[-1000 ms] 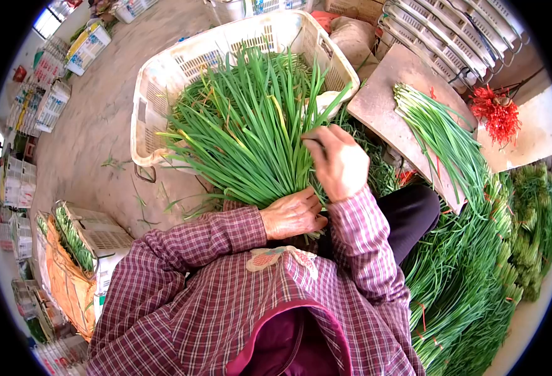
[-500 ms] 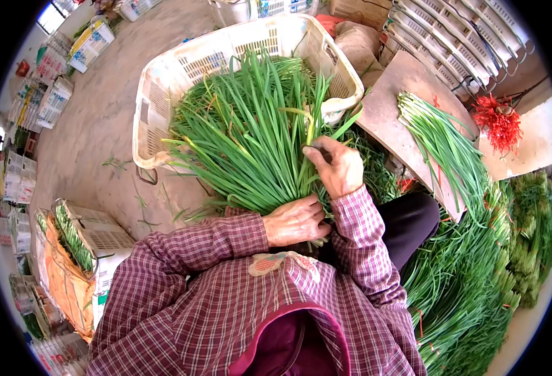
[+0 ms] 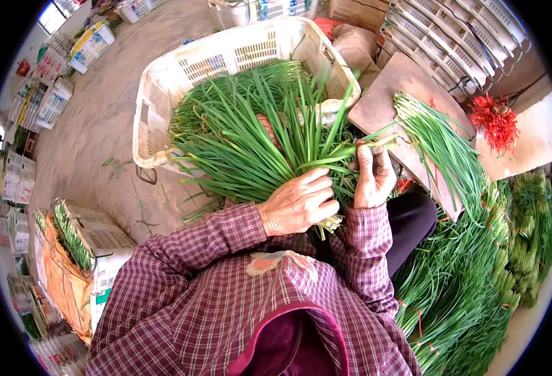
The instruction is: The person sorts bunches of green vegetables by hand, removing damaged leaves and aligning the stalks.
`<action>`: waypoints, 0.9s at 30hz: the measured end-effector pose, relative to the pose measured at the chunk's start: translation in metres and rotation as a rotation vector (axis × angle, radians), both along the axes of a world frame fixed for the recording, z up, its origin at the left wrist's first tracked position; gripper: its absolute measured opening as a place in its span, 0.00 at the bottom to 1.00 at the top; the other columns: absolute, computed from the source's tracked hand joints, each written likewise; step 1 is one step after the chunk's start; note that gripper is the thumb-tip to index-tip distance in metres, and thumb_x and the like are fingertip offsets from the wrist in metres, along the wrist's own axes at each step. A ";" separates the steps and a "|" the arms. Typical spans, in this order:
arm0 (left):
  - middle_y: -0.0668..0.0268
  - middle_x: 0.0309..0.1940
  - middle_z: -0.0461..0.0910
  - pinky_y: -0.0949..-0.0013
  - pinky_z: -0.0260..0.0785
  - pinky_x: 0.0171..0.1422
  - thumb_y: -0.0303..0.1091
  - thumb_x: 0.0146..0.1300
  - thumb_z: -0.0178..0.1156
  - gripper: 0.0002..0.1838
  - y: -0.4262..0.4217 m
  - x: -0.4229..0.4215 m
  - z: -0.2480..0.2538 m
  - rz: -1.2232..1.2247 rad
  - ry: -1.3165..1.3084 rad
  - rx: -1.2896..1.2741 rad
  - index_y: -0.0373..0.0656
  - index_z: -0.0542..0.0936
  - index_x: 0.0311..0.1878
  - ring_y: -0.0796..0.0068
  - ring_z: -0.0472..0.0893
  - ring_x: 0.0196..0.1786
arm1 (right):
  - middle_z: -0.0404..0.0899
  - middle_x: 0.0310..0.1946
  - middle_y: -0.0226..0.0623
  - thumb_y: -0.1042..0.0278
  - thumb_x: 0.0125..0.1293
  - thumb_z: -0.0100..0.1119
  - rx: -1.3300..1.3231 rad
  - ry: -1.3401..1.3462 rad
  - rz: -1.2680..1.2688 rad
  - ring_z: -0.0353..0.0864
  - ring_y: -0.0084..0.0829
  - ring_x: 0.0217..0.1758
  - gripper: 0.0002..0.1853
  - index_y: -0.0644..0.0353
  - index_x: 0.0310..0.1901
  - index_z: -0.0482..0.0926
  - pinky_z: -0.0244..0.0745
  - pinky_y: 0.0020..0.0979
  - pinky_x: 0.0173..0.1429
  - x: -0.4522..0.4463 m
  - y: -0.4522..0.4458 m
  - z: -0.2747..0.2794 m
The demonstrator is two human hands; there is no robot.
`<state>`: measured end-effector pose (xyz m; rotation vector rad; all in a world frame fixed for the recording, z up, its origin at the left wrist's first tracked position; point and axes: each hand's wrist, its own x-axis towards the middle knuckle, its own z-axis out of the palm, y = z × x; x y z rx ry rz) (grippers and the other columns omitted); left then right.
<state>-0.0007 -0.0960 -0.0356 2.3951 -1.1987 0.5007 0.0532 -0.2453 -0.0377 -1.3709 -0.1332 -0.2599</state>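
Note:
My left hand [image 3: 298, 202] is wrapped round the lower stems of a bunch of long green leaves [image 3: 251, 147], whose pale cut ends show below the fingers. The leaves fan out over the near side of a white plastic basket [image 3: 154, 94] that holds more greens. To the right of the bunch, my right hand [image 3: 375, 175] pinches a thin leaf [image 3: 382, 139], partly yellowish, between thumb and fingers.
A board [image 3: 376, 103] at the right carries a bundle of greens [image 3: 435, 135]. Beyond it hang red ties [image 3: 494, 120]. Tied bundles [image 3: 457, 282] are heaped at the lower right. A crate with orange wrapping [image 3: 69, 269] stands at the left, and stacked crates [image 3: 454, 44] at the upper right.
My right hand has moved right and away from the bunch with a leaf in its fingers. My left hand has shifted slightly right, and the leaves have spread apart.

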 end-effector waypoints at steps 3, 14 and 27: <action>0.64 0.28 0.71 0.54 0.61 0.70 0.31 0.52 0.55 0.05 -0.002 -0.002 0.001 0.047 -0.070 0.006 0.42 0.72 0.29 0.64 0.75 0.45 | 0.79 0.28 0.28 0.69 0.68 0.59 0.081 0.084 -0.029 0.70 0.16 0.22 0.07 0.64 0.41 0.80 0.65 0.18 0.27 0.011 -0.012 -0.013; 0.72 0.19 0.61 0.48 0.52 0.78 0.17 0.46 0.58 0.10 -0.005 -0.007 -0.031 0.005 0.045 0.203 0.43 0.69 0.25 0.75 0.71 0.30 | 0.86 0.42 0.38 0.59 0.60 0.64 -1.189 0.027 -0.283 0.87 0.33 0.40 0.15 0.50 0.48 0.83 0.83 0.32 0.45 0.034 -0.113 -0.034; 0.68 0.49 0.71 0.68 0.65 0.66 0.36 0.73 0.48 0.13 0.002 -0.030 -0.102 -0.047 0.703 -0.188 0.37 0.70 0.53 0.76 0.70 0.52 | 0.83 0.30 0.39 0.70 0.59 0.62 -0.874 -0.375 0.376 0.83 0.41 0.30 0.04 0.59 0.34 0.82 0.79 0.36 0.36 -0.011 0.084 0.003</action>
